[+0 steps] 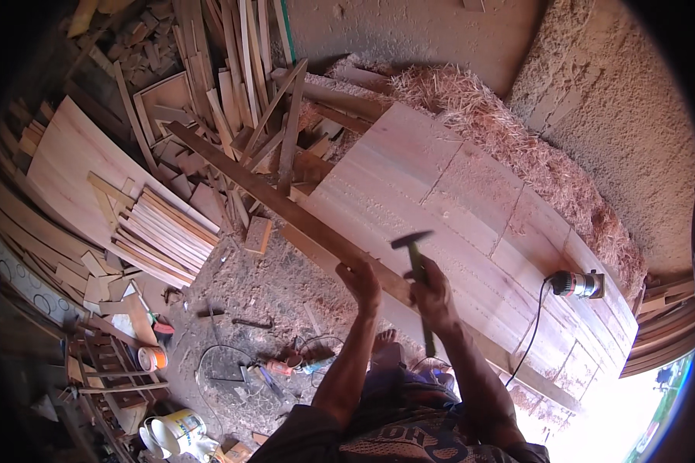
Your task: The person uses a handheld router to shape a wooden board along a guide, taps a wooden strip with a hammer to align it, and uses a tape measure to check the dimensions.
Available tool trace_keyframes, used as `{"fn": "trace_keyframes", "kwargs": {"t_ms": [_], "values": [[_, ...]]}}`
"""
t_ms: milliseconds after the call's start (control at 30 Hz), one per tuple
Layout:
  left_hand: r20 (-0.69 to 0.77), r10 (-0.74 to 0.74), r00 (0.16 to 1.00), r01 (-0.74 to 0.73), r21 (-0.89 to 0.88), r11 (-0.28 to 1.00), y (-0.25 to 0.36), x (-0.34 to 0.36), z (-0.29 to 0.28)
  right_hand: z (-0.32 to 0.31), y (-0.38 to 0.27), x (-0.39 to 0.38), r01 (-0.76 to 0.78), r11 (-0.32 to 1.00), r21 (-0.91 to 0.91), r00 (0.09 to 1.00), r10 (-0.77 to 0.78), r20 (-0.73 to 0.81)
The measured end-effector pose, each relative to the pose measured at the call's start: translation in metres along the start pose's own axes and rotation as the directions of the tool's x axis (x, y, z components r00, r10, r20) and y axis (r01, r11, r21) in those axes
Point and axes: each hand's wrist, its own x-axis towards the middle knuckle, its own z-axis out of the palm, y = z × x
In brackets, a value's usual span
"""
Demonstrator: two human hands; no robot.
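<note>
My left hand (361, 284) grips a long brown plank (247, 177) along its edge, its fingers wrapped round it. The plank runs diagonally from upper left toward lower right, over a broad surface of pale boards (448, 220) dotted with sawdust. In my right hand (434, 293) is a hammer (414, 262) with a dark head and green handle, raised just beside the plank, to the right of my left hand. A lighter strip of wood (301, 243) shows under the plank's left side.
A corded power tool (575, 283) lies on the boards at right, before wood shavings (479, 116). Offcuts and battens (232, 69) crowd upper left; curved panels (85, 154) stand at left. Tools and cords (274, 370) litter the floor (232, 285), with white buckets (174, 432) at lower left.
</note>
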Motion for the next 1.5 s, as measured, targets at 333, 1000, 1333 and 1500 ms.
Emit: {"fn": "trace_keyframes", "kwargs": {"t_ms": [333, 1000, 1333, 1500], "values": [[0.168, -0.175, 0.970, 0.225, -0.354, 0.908, -0.002, -0.020, -0.016, 0.109, -0.033, 0.031, -0.007, 0.986, -0.169, 0.997, 0.020, 0.076], [0.021, 0.087, 0.996, -0.088, 0.026, 0.996, -0.047, -0.031, -0.003, 0.138, -0.023, 0.067, 0.215, 0.936, -0.280, 0.973, -0.228, -0.016], [0.007, 0.264, 0.964, -0.252, 0.332, 0.909, -0.059, -0.023, -0.024, 0.088, -0.014, 0.067, 0.198, 0.956, -0.217, 0.980, -0.197, 0.029], [0.162, 0.156, 0.974, -0.188, 0.204, 0.961, -0.027, -0.028, -0.036, -0.012, 0.053, 0.060, 0.097, 0.712, -0.695, 0.982, -0.181, -0.049]]}}
